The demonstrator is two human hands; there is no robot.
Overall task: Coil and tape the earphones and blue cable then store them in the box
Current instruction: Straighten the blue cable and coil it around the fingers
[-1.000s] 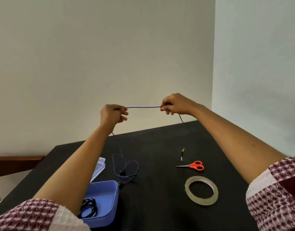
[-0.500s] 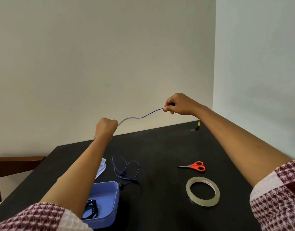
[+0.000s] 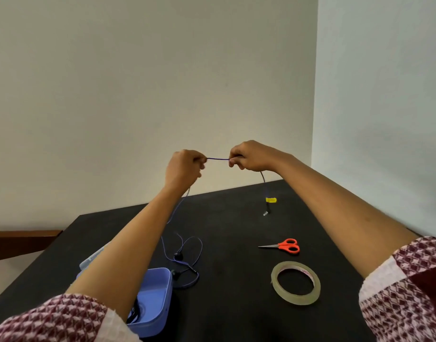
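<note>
Left hand [image 3: 184,166] & right hand [image 3: 251,156] each pinch the blue cable [image 3: 218,158], short stretch taut btwn them, rest trailing to the table [image 3: 236,304]. Looks thin, light, floppy; prob best held near its ends.

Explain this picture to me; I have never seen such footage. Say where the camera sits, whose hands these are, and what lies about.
No machine here: a person wears one wide-angle camera on the head, so you look down along both bare arms. The left hand and right hand each pinch a thin blue cable, stretched straight between them above the black table. Its slack lies looped on the table; a yellow-tagged end drops from the right hand. Also on the table: orange-handled scissors, a roll of clear tape, and an open blue plastic box holding a black coiled cord.
</note>
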